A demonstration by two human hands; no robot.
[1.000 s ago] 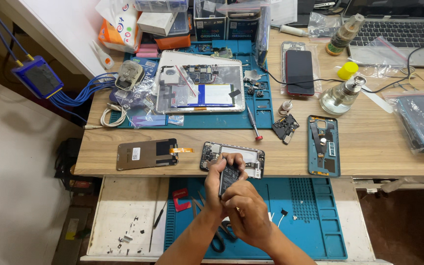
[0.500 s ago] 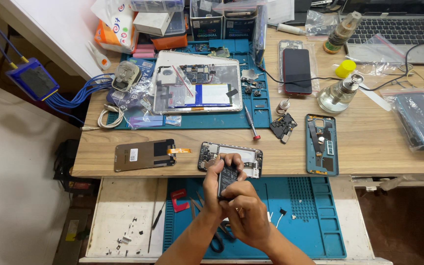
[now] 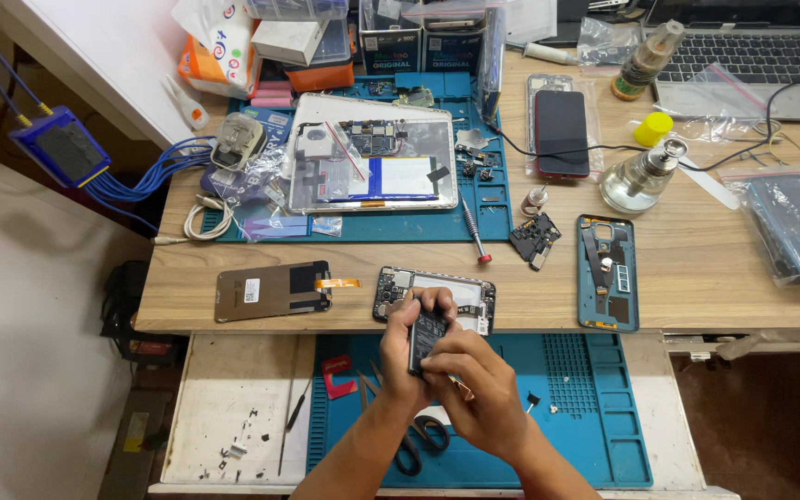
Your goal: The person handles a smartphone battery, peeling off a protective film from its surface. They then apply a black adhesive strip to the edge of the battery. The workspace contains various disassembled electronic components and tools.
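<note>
Battery (image 3: 427, 335): held upright, long axis near-to-far, just near the opened phone (image 3: 437, 298).
Left hand (image 3: 406, 347): closed around battery.
Right hand (image 3: 474, 389): fingers pinched on its near-right edge.

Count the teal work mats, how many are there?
2. One teal mat lies on the desk under the opened tablet. The other teal mat sits on the pull-out shelf beneath both hands. More may be hidden.

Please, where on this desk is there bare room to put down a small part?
Free patches: bare wood between the detached screen panel and the opened phone; wood between the teal back cover and the bagged item; the white drawer floor left of the lower blue mat. Crowded: the upper mat around the opened tablet.
</note>
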